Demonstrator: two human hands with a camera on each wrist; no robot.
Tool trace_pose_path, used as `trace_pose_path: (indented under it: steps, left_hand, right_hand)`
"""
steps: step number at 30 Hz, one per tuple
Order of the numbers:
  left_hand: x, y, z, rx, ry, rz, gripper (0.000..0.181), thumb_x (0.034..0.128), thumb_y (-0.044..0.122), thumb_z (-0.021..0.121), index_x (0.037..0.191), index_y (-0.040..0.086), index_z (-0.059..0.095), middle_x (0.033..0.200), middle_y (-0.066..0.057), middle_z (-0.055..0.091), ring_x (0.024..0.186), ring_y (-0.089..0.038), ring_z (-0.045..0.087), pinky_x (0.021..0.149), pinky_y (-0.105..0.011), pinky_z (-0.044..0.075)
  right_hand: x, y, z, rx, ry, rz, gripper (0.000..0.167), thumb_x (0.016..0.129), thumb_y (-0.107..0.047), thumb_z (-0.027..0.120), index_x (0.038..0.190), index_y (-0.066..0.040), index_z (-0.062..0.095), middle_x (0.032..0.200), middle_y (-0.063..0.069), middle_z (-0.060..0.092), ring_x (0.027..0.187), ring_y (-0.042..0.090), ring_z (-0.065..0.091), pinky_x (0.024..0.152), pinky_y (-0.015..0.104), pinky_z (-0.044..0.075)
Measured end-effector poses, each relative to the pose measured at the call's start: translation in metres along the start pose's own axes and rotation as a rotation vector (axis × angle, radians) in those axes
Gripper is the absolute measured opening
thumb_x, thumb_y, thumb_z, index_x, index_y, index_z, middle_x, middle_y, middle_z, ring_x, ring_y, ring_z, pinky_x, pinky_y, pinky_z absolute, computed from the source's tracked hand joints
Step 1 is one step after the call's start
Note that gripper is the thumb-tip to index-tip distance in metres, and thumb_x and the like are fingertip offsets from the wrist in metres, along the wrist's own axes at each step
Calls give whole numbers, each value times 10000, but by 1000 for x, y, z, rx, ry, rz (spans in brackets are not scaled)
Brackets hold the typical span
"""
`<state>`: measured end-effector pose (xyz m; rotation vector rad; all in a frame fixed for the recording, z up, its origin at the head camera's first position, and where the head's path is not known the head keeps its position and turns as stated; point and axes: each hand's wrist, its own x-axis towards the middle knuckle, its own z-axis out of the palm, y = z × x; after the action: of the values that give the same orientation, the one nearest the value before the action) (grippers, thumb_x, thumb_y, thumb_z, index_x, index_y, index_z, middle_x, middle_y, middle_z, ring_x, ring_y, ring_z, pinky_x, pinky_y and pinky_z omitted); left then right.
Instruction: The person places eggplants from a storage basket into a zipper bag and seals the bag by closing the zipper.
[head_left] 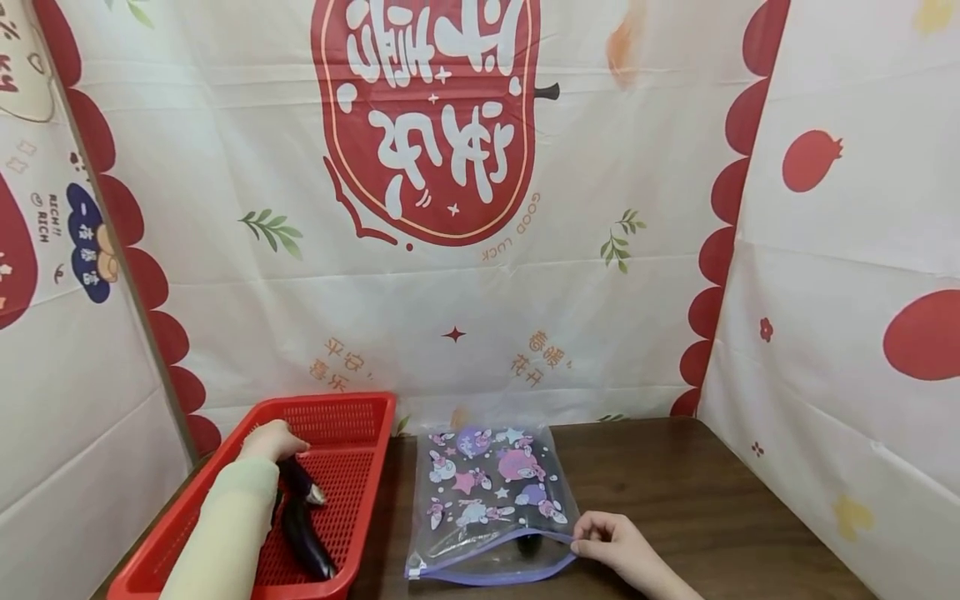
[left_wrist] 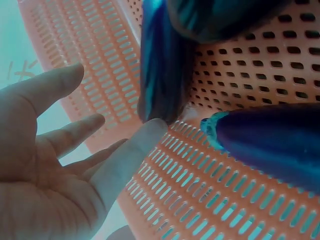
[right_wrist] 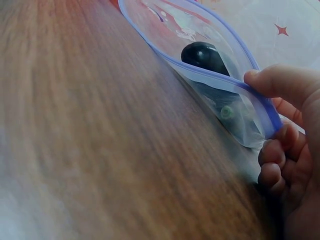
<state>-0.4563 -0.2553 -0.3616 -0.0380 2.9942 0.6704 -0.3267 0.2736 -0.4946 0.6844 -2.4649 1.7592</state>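
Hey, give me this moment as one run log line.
left grip: open, by eggplants in red basket | right grip: pinching zip bag at its mouth | bag: on wooden table, gaping, dark item inside

- Head view: a sleeve (head_left: 228, 521) blocks part of the basket (head_left: 377, 471) from us!
- Left wrist: we lose an eggplant (left_wrist: 277, 137) off the right edge!

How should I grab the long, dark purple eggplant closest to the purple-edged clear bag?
Probably around the middle of that long, dark purple eggplant, coming from above: it lies flat, top uncovered, inside the walls of the red plastic basket.
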Motion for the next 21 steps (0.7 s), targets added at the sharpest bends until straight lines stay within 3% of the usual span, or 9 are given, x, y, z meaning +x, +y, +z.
trace_pose_path:
  steps: [5, 15, 21]
  left_hand:
    - [-2, -7, 9, -6, 18, 14, 242, 850, 216, 684, 838, -25, 661, 725, -101, 580, 649, -232, 519, 650, -406, 439]
    - [5, -6, 14, -28, 37, 16, 223, 838, 196, 703, 824, -17, 640, 750, -100, 590, 677, -241, 516, 672, -424, 450]
    - [3, -9, 16, -23, 25, 4, 240, 846, 222, 696, 772, 8, 614, 710, -92, 546, 654, -231, 495, 661, -404, 431]
  right_hand:
    - [-3, -1, 3, 39, -6, -13, 55, 861, -29, 677, 852, -12, 625, 626, -32, 485, 580, -4, 438, 517, 217, 386]
    - [-2, -4, 0, 10, 12, -11, 52, 859, -50, 685, 850, -34, 636, 630, -99, 490, 570, -10, 442, 527, 213, 399]
    - [-2, -3, 2, 24, 10, -33, 63, 860, -45, 683, 853, -17, 627, 612, -29, 482, 576, -13, 440, 514, 220, 392]
